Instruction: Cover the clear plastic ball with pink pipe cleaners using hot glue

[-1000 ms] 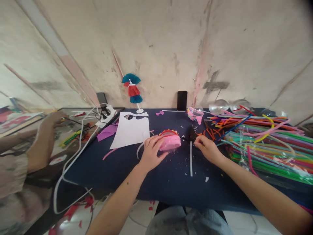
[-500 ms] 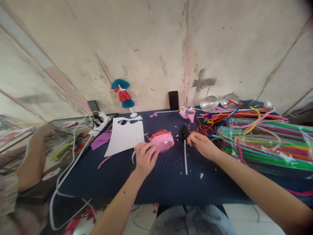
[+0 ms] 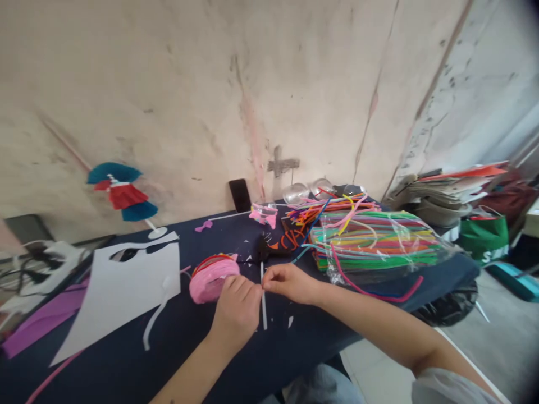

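Note:
My left hand [image 3: 238, 307] is closed just right of a round pink craft piece [image 3: 210, 280] with a clear middle and a red strip along its top. My right hand [image 3: 291, 282] is pinched, its fingertips meeting those of my left hand. Whatever lies between the fingers is too small or hidden to make out. Right behind the hands lies a black glue gun [image 3: 261, 248], with a white glue stick [image 3: 264, 311] pointing back toward me beneath the fingertips. White scraps [image 3: 290, 321] lie around on the dark blue cloth.
A white paper sheet [image 3: 113, 297] and purple sheet [image 3: 50, 320] lie left. Bagged coloured pipe cleaners [image 3: 379, 241] fill the right side. At the back are a phone [image 3: 240, 195], clear domes [image 3: 296, 193], a pink-trimmed cup [image 3: 264, 214] and a paper figure on a stand [image 3: 157, 233].
My left hand has left the pink piece and moved right. My right hand has come away from the glue gun, and both hands now meet. The view has turned right.

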The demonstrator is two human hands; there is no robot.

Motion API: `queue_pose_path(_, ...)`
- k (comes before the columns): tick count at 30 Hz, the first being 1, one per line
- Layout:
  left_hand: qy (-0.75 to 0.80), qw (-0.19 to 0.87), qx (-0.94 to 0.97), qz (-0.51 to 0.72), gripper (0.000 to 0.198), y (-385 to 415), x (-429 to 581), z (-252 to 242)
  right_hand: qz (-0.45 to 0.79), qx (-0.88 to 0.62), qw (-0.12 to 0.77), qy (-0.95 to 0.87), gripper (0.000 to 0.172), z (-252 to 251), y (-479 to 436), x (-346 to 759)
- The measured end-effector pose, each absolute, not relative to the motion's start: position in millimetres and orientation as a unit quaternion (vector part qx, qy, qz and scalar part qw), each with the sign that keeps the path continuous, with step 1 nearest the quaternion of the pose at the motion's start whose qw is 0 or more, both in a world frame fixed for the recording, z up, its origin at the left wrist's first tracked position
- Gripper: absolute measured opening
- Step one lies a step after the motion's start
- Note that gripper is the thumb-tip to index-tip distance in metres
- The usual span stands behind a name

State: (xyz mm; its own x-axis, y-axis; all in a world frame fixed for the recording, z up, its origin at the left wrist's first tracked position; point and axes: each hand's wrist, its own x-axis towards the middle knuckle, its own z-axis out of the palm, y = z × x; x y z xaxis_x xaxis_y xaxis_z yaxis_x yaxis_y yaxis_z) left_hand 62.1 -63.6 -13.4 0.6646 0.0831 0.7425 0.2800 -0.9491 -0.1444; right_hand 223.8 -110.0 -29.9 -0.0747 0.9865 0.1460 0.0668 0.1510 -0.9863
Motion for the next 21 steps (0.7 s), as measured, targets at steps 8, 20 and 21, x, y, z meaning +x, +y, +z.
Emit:
queue_pose_path(8,-0.092,0.132,-0.915,-0.371,0.038,-67.6,81.1,-31.4,0.246,-0.597,0.494,-0.583,0.009,-15.7,-154.3,281.5)
queue_pose_path(20,-0.017,0.049,-0.900,-0.432,0.017,-49.6,70.7,-43.6,-0.106,-0.683,0.402,-0.601,0.014,11.5,-181.3,408.0)
queue_pose_path(21,-0.017,0.047,-0.902,-0.429,0.019,-48.6,70.9,-46.4,-0.126,-0.676,0.376,-0.622,0.017,13.7,-174.3,415.7)
